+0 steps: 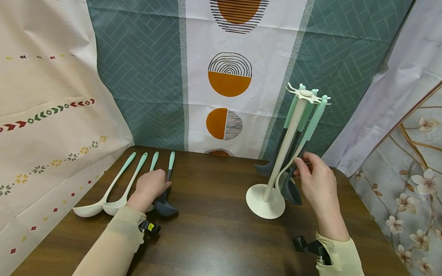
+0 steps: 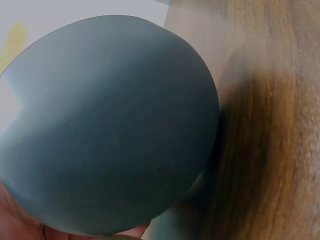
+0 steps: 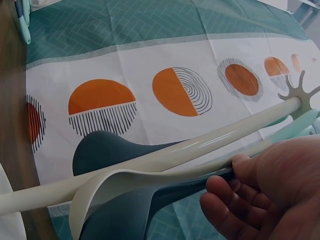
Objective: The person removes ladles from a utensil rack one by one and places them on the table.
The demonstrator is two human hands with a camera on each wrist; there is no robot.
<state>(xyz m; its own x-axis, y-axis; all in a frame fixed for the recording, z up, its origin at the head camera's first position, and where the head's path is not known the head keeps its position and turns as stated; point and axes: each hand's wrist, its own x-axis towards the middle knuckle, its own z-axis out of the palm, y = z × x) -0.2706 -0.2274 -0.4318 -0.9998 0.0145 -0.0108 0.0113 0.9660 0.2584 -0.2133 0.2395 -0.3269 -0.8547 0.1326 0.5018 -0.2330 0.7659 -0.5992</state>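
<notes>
On the left, my left hand (image 1: 151, 188) grips a dark ladle (image 1: 165, 209) with a mint handle, which lies on the table; its round bowl fills much of the left wrist view. Partly hidden under this hand is another mint-handled utensil (image 1: 154, 160). My right hand (image 1: 319, 182) is at the cream utensil stand (image 1: 286, 147), pinching the stem of a hanging dark ladle (image 1: 291, 191) between thumb and fingers. Close against that ladle hangs a cream ladle (image 3: 100, 187). Behind the post hangs another dark utensil (image 3: 97, 152).
Two cream ladles (image 1: 90, 210) with mint handles lie side by side at the table's left. The stand's round base (image 1: 266, 214) rests on the brown wooden table (image 1: 214, 214). Patterned cloth (image 1: 148, 76) hangs behind and along both sides.
</notes>
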